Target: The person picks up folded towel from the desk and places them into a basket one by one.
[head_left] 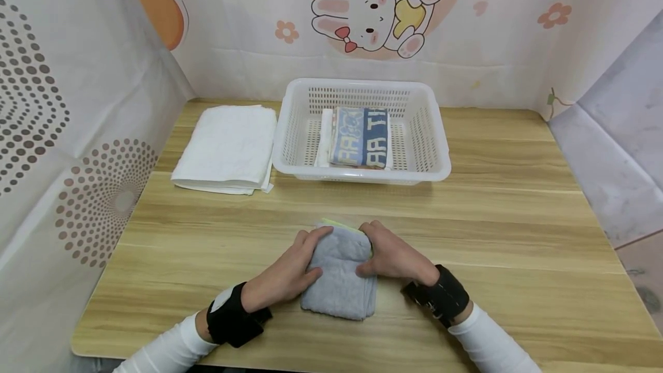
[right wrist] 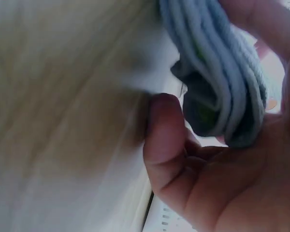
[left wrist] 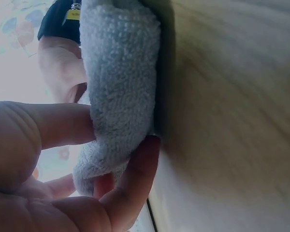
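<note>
A folded grey towel [head_left: 339,281] with a yellow-green edge lies on the wooden table before me. My left hand [head_left: 284,274] grips its left side, the thumb on top and the fingers around the far left corner. In the left wrist view, those fingers curl about the thick fold of the towel [left wrist: 121,72]. On the opposite side my right hand [head_left: 396,255] holds the towel with the thumb on top and fingers around the far right edge. Several stacked layers of the towel [right wrist: 227,82] show in the right wrist view, between thumb and fingers.
Beyond the hands stands a white plastic basket [head_left: 311,174] with slotted walls. Inside it lies a folded blue patterned towel [head_left: 357,137] with lettering, on something white. Left of the basket is a folded white towel [head_left: 225,145]. A printed curtain [head_left: 248,10] hangs behind the table [head_left: 518,217].
</note>
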